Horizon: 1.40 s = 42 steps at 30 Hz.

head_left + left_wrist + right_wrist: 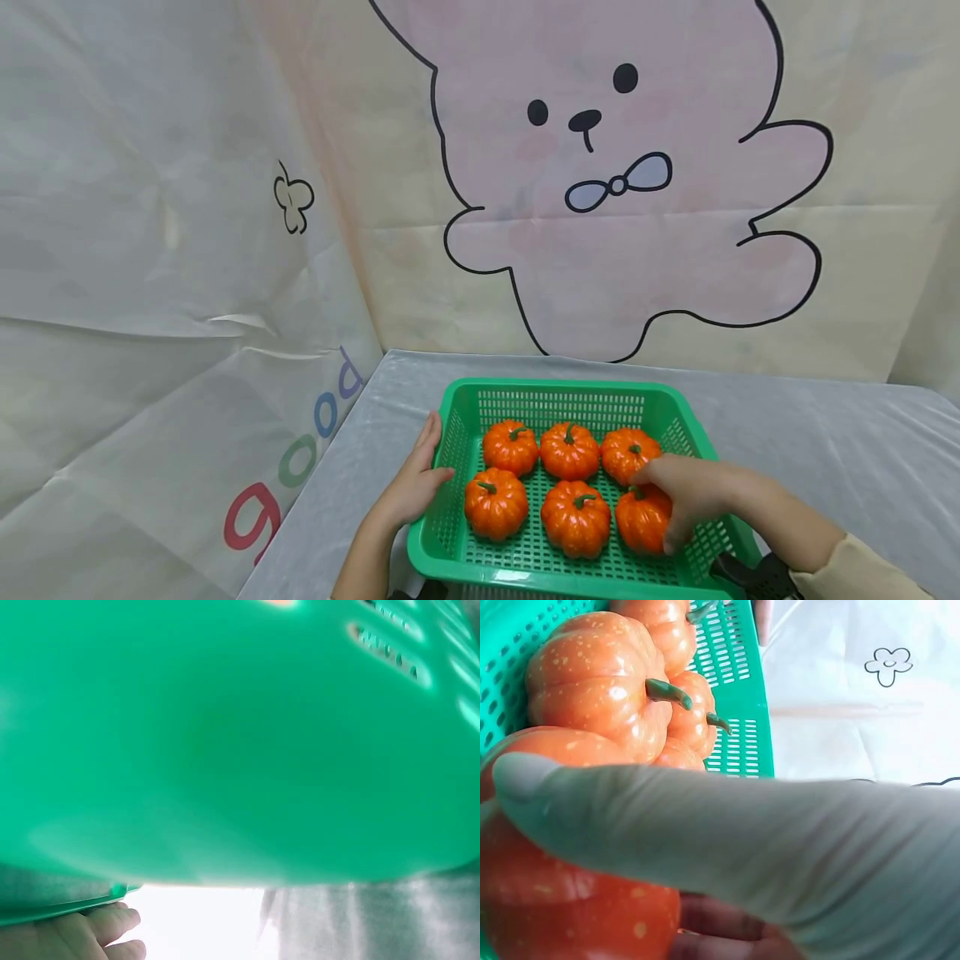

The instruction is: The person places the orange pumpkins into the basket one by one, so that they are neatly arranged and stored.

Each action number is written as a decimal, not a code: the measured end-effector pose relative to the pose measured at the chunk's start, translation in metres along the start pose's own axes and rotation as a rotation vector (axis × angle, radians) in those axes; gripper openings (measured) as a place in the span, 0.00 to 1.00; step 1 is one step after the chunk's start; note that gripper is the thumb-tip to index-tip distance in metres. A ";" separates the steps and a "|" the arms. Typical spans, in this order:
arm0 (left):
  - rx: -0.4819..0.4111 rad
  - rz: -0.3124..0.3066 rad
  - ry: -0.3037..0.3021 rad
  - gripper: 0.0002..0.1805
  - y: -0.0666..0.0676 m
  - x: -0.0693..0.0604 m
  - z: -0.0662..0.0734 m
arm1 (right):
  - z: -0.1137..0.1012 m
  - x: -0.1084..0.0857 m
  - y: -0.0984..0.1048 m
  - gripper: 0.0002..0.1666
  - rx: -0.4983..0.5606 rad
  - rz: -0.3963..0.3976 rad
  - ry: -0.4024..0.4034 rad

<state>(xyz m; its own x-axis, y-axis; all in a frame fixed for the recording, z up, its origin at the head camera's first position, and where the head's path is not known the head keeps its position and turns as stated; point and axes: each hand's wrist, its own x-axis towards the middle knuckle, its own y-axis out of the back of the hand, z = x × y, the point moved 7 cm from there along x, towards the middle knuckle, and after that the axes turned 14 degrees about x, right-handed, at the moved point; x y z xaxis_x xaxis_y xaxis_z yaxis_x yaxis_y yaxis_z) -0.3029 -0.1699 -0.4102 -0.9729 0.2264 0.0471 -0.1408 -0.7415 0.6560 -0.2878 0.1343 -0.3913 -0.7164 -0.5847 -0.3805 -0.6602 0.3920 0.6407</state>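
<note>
A green plastic basket [517,575] holds several small orange pumpkins with green stems, set in two rows. My right hand [693,492] reaches over its right side and grips the front-right pumpkin [641,521]. In the right wrist view the thumb [622,810] lies across this pumpkin [577,900], and the fingers are partly hidden beyond it. My left hand [412,483] rests against the outside of the basket's left rim, its fingers extended. The basket's green wall [225,750] fills most of the left wrist view, with some fingertips [112,922] at the lower left.
A grey cloth covers the table [810,442] under the basket. Behind it hangs a cream backdrop [862,275] with a pink cartoon bear, and a pale sheet [150,250] with coloured letters hangs at the left. Black straps [757,575] show near both wrists.
</note>
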 end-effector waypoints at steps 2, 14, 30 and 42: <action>-0.002 -0.001 0.000 0.44 0.000 0.000 0.000 | 0.001 0.001 -0.001 0.42 0.001 -0.010 -0.015; -0.003 -0.002 -0.002 0.44 0.000 0.001 0.000 | 0.002 0.002 -0.005 0.43 -0.002 -0.059 -0.058; 0.003 -0.002 0.004 0.44 0.000 0.001 -0.001 | 0.006 0.000 -0.009 0.36 -0.048 -0.130 -0.119; -0.013 -0.006 0.008 0.44 0.000 -0.002 0.001 | 0.005 -0.003 -0.008 0.36 -0.034 -0.121 -0.142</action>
<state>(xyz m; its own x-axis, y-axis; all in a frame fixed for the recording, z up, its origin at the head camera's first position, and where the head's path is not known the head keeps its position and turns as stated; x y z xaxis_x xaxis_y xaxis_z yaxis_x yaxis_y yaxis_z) -0.3011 -0.1699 -0.4091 -0.9734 0.2260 0.0368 -0.1493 -0.7481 0.6466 -0.2818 0.1363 -0.3989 -0.6582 -0.5190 -0.5454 -0.7376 0.2992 0.6054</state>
